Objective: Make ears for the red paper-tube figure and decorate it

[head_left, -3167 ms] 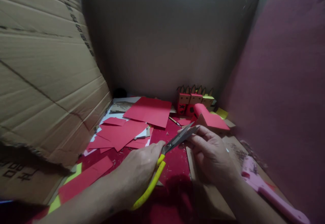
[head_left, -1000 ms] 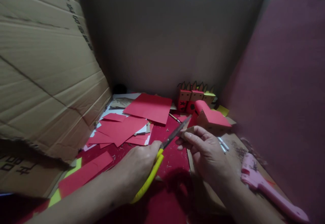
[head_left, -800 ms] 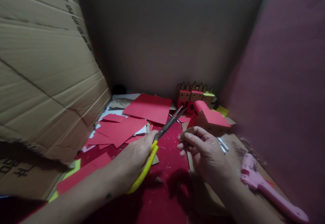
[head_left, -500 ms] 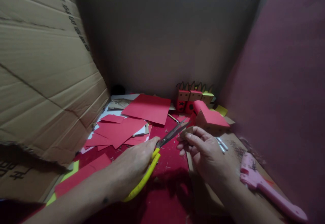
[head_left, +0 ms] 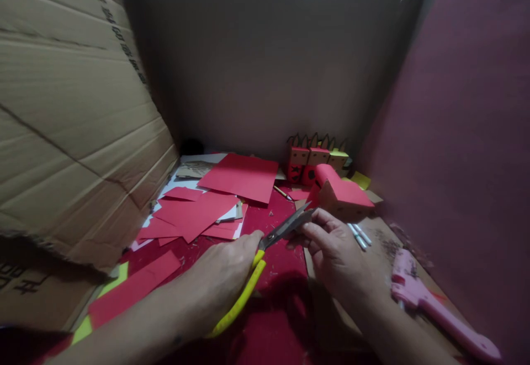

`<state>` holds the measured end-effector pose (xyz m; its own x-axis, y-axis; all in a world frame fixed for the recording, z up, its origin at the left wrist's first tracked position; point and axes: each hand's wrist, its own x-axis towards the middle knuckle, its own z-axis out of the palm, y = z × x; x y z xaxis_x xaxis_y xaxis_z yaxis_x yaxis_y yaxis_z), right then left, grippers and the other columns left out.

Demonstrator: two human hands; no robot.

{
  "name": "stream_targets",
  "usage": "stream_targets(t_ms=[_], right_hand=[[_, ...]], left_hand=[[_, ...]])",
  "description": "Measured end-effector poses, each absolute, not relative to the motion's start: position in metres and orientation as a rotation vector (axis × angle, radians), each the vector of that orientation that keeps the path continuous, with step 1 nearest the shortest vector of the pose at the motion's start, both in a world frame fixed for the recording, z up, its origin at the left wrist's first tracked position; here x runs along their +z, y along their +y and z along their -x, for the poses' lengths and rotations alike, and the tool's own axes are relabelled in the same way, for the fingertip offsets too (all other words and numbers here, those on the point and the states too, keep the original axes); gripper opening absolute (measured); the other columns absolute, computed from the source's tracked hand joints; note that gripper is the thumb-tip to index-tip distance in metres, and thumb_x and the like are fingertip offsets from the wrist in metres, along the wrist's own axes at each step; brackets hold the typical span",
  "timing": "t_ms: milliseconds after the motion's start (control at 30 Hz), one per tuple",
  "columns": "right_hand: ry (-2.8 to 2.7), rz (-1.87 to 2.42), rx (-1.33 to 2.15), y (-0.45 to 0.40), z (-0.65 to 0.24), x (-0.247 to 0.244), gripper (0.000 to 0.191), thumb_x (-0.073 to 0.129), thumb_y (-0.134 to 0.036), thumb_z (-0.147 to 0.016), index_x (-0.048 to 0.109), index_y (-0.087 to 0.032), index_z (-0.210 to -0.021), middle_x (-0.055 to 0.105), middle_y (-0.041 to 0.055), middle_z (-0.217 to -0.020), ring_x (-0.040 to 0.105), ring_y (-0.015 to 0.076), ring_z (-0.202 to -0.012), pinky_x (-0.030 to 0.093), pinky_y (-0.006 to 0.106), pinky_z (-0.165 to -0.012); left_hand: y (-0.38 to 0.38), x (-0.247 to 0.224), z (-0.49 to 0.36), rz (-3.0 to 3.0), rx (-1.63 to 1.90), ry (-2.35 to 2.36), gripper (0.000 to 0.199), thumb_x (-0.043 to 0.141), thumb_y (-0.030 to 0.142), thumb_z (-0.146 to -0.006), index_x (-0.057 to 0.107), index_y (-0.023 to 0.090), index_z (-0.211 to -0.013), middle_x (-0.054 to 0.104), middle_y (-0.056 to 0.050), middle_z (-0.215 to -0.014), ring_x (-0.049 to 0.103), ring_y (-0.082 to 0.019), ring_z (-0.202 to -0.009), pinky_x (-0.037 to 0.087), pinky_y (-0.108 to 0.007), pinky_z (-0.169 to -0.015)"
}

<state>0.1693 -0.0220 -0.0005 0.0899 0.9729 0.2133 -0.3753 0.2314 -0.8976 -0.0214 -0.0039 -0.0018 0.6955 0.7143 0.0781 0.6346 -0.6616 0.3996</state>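
Yellow-handled scissors (head_left: pixel 285 228) are gripped in my left hand (head_left: pixel 226 274), their blades pointing up and to the right. My right hand (head_left: pixel 339 252) is closed in a pinch on a small brown cardboard piece, which the blades and fingers now mostly hide. The blade tips lie right at the fingertips of that hand. Just beyond them sits a red-topped cardboard shape (head_left: pixel 350 194) with a rolled red paper part. Small cardboard boxes with red and yellow paper and pointed tops (head_left: pixel 310 155) stand behind it.
Red paper sheets (head_left: pixel 199 210) are piled at left, with a red strip (head_left: pixel 134 285) nearer. A pink glue gun (head_left: pixel 447 315) and white markers (head_left: pixel 360 236) lie at right. A pen (head_left: pixel 283 192) lies mid-table among scraps. A cardboard panel (head_left: pixel 74 122) rises at left.
The scissors have shifted slightly right and down, and their blades now overlap the right fingertips, covering the cardboard piece. Both hands keep their hold.
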Motion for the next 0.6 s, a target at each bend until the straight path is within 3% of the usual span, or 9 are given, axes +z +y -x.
stream_targets(t_ms=[400, 600], right_hand=[[-0.993, 0.794, 1.174, -0.0221, -0.1699, -0.0022, 0.003, 0.069, -0.015, -0.074, 0.069, -0.017, -0.072, 0.064, -0.0014, -0.065, 0.061, 0.0119, -0.057, 0.049, 0.022, -0.052], [-0.998, 0.803, 1.174, -0.0223, -0.17, -0.0021, 0.002, 0.069, -0.017, -0.076, 0.069, -0.018, -0.074, 0.064, -0.0018, -0.064, 0.061, 0.011, -0.058, 0.048, 0.021, -0.052]], left_hand=[[-0.0004, -0.0055, 0.0252, -2.598, 0.292, 1.034, 0.015, 0.032, 0.027, -0.091, 0.044, 0.019, -0.094, 0.057, -0.004, -0.078, 0.051, -0.015, -0.059, 0.034, -0.027, -0.055], [-0.0031, -0.0025, 0.0235, -2.598, 0.256, 1.102, 0.013, 0.037, 0.027, -0.088, 0.046, 0.018, -0.093, 0.058, -0.003, -0.072, 0.048, -0.014, -0.052, 0.028, -0.025, -0.049]])
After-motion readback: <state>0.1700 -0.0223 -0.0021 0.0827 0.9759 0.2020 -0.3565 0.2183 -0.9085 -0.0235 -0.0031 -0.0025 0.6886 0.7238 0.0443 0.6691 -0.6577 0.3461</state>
